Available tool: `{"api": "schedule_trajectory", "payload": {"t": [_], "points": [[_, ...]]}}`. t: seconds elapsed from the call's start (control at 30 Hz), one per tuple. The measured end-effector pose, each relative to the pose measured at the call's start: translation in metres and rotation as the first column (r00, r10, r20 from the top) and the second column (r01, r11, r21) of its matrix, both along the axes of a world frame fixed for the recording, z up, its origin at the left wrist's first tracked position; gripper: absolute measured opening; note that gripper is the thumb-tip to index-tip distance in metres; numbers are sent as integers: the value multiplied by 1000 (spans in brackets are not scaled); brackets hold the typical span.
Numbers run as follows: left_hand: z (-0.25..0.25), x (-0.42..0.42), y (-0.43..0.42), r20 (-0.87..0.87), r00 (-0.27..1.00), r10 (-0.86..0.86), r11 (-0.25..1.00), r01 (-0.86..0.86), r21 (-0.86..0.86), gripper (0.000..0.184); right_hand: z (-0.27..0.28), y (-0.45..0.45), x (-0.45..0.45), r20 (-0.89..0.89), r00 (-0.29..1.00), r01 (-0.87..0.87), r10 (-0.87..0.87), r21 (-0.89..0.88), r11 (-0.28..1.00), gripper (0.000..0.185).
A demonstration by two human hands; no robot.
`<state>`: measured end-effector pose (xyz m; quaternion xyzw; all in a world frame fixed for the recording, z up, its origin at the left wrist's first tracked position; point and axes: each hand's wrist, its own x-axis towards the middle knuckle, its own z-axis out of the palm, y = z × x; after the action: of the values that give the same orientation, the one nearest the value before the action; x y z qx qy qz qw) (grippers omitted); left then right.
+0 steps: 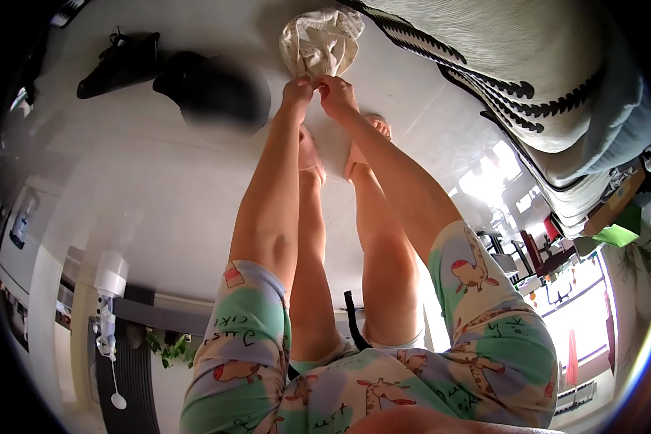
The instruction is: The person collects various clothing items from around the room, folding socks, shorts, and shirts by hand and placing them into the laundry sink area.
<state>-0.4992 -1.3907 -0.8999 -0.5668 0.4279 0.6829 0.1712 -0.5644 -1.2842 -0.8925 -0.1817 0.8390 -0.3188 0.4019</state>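
My left hand (297,97) and my right hand (335,97) meet in front of me, over the floor beyond my feet. Both have their fingers closed in a pinch on the near edge of a crumpled cream cloth item (321,45). The cloth is rounded and open, like a soft hat or small bag; I cannot make out which. Its far part spreads out past my fingertips. To the left on the floor lie a black cap-like thing (220,92), partly blurred, and a flat black item (123,65) with a small strap.
My bare feet (309,153) stand on the pale floor (195,195) just below the hands. At the upper right is a bed or sofa with a cream cover (499,43) edged in black. A green plant (172,347) shows upside down at the lower left.
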Motion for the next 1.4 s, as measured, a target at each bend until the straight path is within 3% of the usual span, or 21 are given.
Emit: {"api": "schedule_trajectory", "payload": {"t": [0.03, 0.13, 0.2, 0.33, 0.4, 0.53, 0.6, 0.67, 0.7, 0.77, 0.9, 0.93, 1.0, 1.03, 1.07, 1.1, 1.13, 1.2, 1.33, 1.37, 1.4], "points": [[-6, 5, 10, 48, 999, 14, 997, -10, -77, 31, 8, -5, 3, -117, 993, 33, -31, 22, 999, 15], [14, 9, 24, 153, 952, 266, 964, -259, -63, 27, 41, -2, 2, 266, 938, 196, -224, 127, 972, 17], [52, 11, 29, 301, 850, 433, 881, -469, 56, 27, 63, 9, 11, 526, 763, 379, -377, 109, 919, 16], [105, 52, 55, 121, 711, 693, 651, -689, 319, 18, 205, 1, 6, 716, 363, 620, -596, 292, 728, 12], [155, 56, 70, -65, 679, 731, 680, -718, 144, 10, 258, 15, 8, 709, 364, 630, -604, 289, 720, 11], [338, 41, 57, -203, 941, 271, 925, -312, -215, 19, 352, 48, 10, 691, 385, 610, -612, 307, 730, 15], [441, 26, 57, -176, 983, 48, 983, -78, -167, 23, 393, 67, 11, 797, 370, 561, -477, 218, 798, 19], [527, 18, 61, -169, 854, -491, 693, 265, -670, 30, 467, 60, 5, 803, 428, 519, -415, 158, 840, 24], [572, 12, 62, -156, 817, -555, 680, 337, -651, 33, 496, 48, 4, 784, 557, 573, -273, -126, 810, 27], [655, 3, 69, -135, 723, -677, 633, 480, -607, 37, 534, 45, -1, 795, 597, 637, -106, -389, 666, 34], [766, 5, 84, -102, 557, -824, 350, 359, -865, 39, 582, 55, -6, 953, 232, 900, 194, -286, 330, 52], [786, 8, 86, -126, 565, -815, 335, 283, -899, 37, 603, 55, -7, 941, 162, 949, 297, -231, 214, 58], [819, 10, 83, -187, 555, -810, 301, 120, -946, 33, 643, 59, -18, 659, 751, 582, 29, -682, 443, 62], [830, 11, 80, -183, 555, -811, 215, -8, -977, 23, 661, 62, -28, 352, 934, 320, -62, -743, 588, 65], [843, 10, 79, -192, 558, -808, 179, -77, -981, 20, 666, 70, -34, 150, 981, 184, -120, -557, 810, 66], [854, 6, 77, -206, 557, -804, 150, -146, -978, 17, 668, 78, -40, -87, 995, 23, -45, -238, 971, 67], [863, 5, 74, -224, 552, -803, 127, -208, -970, 14, 678, 85, -47, -215, 970, -94, 112, 91, 991, 69], [871, -4, 62, -150, 535, -832, 26, -232, -972, 14, 701, 107, -23, -131, 893, 435, -431, 2, 900, 63], [882, -34, 49, -119, 433, -893, 57, -153, -987, 17, 775, 161, -17, -168, 952, 281, -257, 144, 949, 45], [882, -40, 49, -109, 363, -925, 62, -140, -988, 17, 806, 174, -3, -501, 865, 111, 9, 208, 972, 26], [882, -50, 49, -99, 291, -951, 65, -125, -990, 17, 818, 183, 17, -477, 877, 133, -58, 124, 983, 25]]}}
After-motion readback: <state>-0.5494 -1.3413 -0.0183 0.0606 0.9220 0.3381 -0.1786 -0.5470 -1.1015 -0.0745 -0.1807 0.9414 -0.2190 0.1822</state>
